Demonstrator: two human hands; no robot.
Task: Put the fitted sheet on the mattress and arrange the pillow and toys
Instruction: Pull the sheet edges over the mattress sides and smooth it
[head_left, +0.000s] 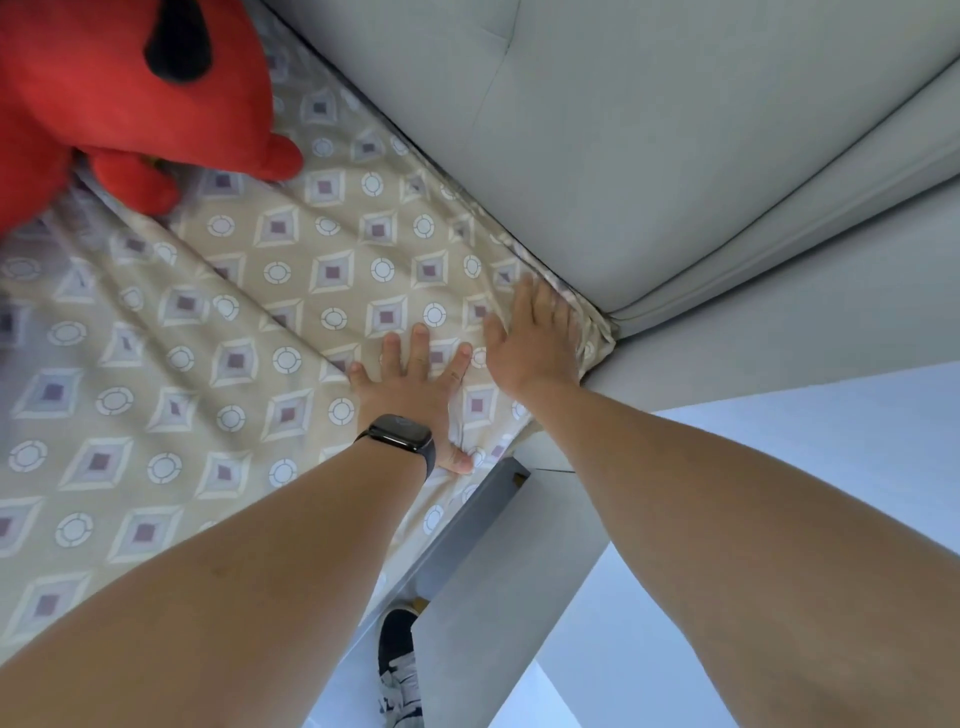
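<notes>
The fitted sheet (218, 322), beige with a repeating pattern of diamonds and rings, covers the mattress across the left and middle of the view, rumpled in long folds and reaching the corner where the bed meets the padded grey headboard (649, 156). The headboard fills the upper right, its lower edge running along the sheet's far side. A large red plush toy (104, 93) with a black patch lies on the sheet at the upper left, one of its limbs resting on the fabric. Below the mattress edge a grey bed frame (467, 525) shows, and beyond it pale floor. The left hand (410, 384), with a dark smartwatch (402, 434) on its wrist, presses flat on the sheet near the corner, fingers spread and straight, thumb lying on the fabric by the mattress edge. The right hand (535, 338) lies just beside it, fingers straight and together, pushing the sheet toward the gap at the headboard corner. A dark shoe (400, 665) with light laces stands on the floor beside the frame
</notes>
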